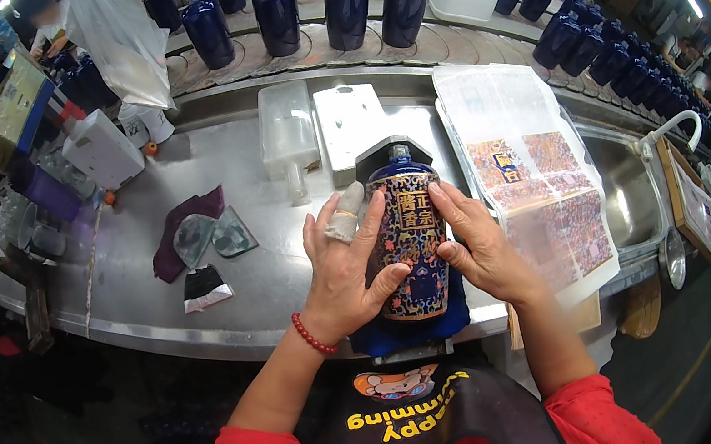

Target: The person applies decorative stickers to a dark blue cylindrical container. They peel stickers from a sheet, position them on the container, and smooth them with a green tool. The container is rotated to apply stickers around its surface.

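Observation:
A dark blue glass bottle with a colourful floral decal lies face up at the table's near edge, its neck pointing away from me. My left hand holds its left side, thumb and fingertips pressed on the decal. One finger of that hand wears a pale wrapped cover. My right hand grips the bottle's right side, thumb on the lower part and fingers near the shoulder. Below the bottle is a blue cloth. To the right lie printed decal sheets with translucent paper.
Several blue bottles stand on a conveyor behind the steel table. A clear plastic container and a white box sit ahead of the hands. Scraper pieces lie left; a sink is at right. Other people work farther off.

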A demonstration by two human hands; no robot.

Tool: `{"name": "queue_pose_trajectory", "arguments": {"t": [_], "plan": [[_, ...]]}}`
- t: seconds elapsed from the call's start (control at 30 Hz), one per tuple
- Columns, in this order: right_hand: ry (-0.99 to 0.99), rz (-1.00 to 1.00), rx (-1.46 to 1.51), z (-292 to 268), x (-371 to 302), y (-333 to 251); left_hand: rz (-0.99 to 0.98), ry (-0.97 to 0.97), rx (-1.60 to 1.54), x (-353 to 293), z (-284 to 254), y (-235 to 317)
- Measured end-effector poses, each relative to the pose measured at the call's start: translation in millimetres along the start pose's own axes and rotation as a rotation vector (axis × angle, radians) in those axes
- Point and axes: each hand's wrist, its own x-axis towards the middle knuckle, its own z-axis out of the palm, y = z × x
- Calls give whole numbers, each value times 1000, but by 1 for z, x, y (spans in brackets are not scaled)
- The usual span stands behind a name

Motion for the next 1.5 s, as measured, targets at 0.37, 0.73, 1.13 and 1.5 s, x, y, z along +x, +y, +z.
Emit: {"name": "queue_pose_trajectory", "arguments": {"t": [0.37, 0.73, 1.13, 1.5], "plan": [[-20, -9, 41, -3, 1, 3, 24, -30, -100, 1, 1, -16], [-161, 39, 215, -8, -3, 11, 134, -138, -54, 6, -4, -30], [-202, 5, 199, -11, -3, 13, 160, -210, -24, 8, -9, -36], [-217, -85, 113, -16, -2, 16, 179, -237, -9, 8, -13, -36]]}}
